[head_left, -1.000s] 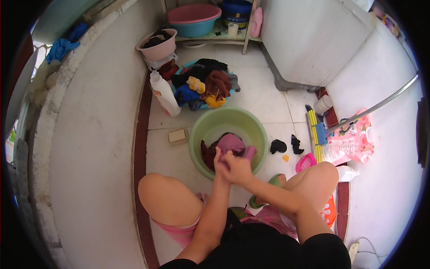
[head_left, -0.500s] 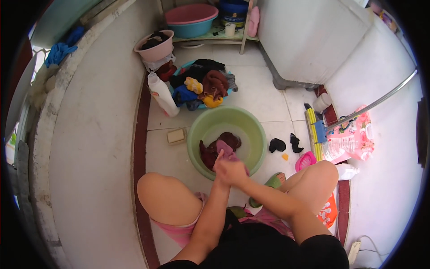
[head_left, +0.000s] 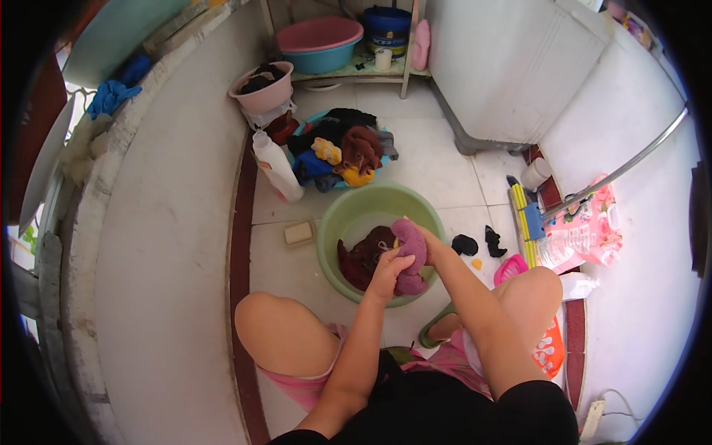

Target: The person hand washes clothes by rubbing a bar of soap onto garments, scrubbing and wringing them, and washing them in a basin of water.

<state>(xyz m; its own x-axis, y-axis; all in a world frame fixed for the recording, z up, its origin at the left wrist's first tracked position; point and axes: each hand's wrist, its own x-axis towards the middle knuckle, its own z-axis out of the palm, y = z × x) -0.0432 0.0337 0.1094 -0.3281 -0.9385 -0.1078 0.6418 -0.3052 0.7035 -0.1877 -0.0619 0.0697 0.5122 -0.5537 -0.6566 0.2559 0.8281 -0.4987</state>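
Observation:
Over the right side of a green basin (head_left: pixel 334 213), my two hands hold a bunched mauve cloth (head_left: pixel 412 256); its exact kind does not show. My left hand (head_left: pixel 387 274) grips its left side, with the thumb lying across it. On the far right side, my right hand (head_left: pixel 432 245) is closed round the cloth, most of its fingers hidden behind it. A dark red wet-looking cloth (head_left: pixel 358 263) lies in the basin below, with a thin light string on it.
Beyond the basin, a blue tub holds piled clothes (head_left: pixel 361 148) beside a white bottle (head_left: pixel 276 167). A soap bar (head_left: pixel 299 233) lies left on the tiles. To the right are small black cloths (head_left: pixel 465 245), a pink brush-like item (head_left: pixel 510 269), a mop (head_left: pixel 530 219) and a pink bag (head_left: pixel 586 233).
My hands, clasped together round the mauve cloth before, have moved apart and slightly right. The cloth now shows as a larger, looser bundle between them.

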